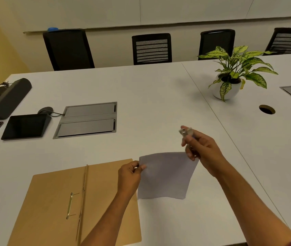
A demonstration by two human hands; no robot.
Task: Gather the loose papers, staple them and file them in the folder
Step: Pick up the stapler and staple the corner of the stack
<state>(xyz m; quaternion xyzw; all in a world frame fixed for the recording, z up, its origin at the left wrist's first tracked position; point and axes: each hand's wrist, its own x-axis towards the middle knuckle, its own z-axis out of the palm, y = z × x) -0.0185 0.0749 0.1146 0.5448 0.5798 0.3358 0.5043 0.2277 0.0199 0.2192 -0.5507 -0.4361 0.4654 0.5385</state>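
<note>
Far left on the counter [158, 96], a dark tablet [24, 126] lies idle, well out of play. Then the folder [52, 201], open and flat, its brass fastener [69, 205] just left of the spine, nothing filed in it. Over its right edge comes the left hand [129, 176], fingers closed in a pinch on the top left corner of the papers [166, 175]. The sheets look squared into one bundle, held up off the counter just right of the folder and bowing a little. Right hand [201, 150] now: closed around the stapler [185, 132], whose metal nose pokes out above the knuckles, by the papers' top right corner. Whether the nose is touching the sheets, I can't tell. So gathering looks done and stapling is the step in hand. Next move calls for a corner slid squarely into the stapler's mouth, sheets kept aligned, then one firm squeeze before filing.
</note>
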